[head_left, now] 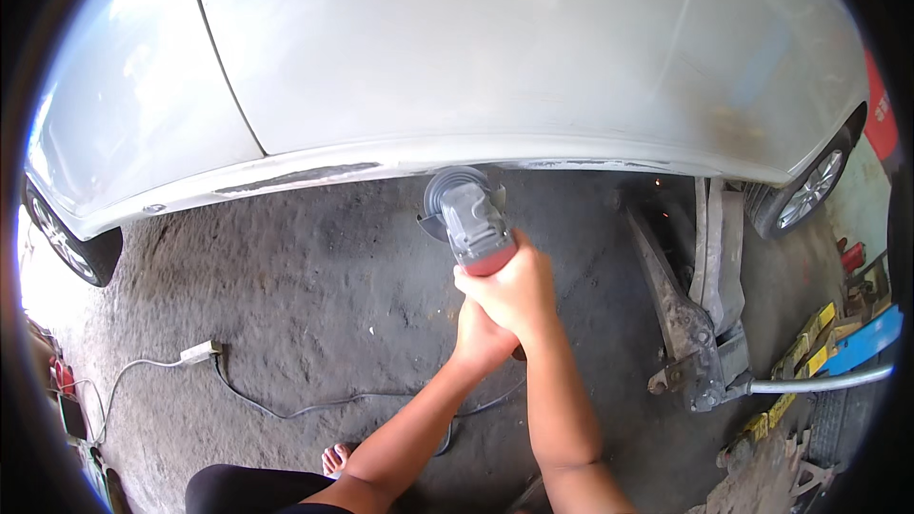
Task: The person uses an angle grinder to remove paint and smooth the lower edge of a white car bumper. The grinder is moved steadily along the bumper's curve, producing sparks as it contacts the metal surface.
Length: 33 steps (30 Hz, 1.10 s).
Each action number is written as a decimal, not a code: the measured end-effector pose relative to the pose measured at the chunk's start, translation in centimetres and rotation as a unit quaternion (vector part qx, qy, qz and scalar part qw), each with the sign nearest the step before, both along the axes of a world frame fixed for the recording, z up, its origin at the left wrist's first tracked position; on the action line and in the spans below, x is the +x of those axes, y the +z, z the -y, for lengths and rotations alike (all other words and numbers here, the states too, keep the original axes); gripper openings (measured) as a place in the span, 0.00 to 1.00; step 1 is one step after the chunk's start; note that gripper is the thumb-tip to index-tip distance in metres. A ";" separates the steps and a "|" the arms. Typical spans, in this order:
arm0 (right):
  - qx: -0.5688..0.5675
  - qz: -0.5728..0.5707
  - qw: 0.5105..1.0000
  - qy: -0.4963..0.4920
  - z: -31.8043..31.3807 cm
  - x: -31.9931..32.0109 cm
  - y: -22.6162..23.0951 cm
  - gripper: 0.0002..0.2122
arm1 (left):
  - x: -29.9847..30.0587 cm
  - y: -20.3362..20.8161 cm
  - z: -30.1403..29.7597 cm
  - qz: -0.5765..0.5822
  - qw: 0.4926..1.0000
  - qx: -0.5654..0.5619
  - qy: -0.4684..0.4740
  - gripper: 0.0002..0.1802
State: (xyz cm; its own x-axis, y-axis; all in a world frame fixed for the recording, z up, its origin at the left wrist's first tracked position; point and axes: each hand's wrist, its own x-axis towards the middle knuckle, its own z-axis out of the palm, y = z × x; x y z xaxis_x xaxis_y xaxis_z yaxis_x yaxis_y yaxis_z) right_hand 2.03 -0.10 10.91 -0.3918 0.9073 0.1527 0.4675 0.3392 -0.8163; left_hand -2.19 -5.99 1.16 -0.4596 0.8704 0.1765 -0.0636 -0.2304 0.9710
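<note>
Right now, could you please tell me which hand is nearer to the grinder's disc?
Right. The right hand grips the grinder farther forward, closer to its disc; the left hand sits behind the right, farther from the disc.

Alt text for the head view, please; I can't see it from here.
A person's left grip and right grip hold a grey-and-red angle grinder, its disc close by the scraped lower sill of a pale car. A metal floor jack stands at right; a cable with a pale socket block lies across the dark floor at left.
</note>
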 end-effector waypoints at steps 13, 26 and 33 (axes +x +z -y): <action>0.016 -0.037 0.999 0.024 -0.2 0.2 -1.1 0.26 | 0.0 0.2 0.0 -0.044 0.999 0.003 0.009 0.33; 0.010 -0.033 0.999 -0.008 -0.7 0.7 -1.2 0.25 | 0.4 1.0 -0.3 -0.056 0.998 0.006 0.006 0.31; 0.002 -0.022 1.000 -0.005 -0.8 0.6 -1.0 0.26 | 0.6 0.5 -0.5 -0.029 1.000 -0.003 0.007 0.33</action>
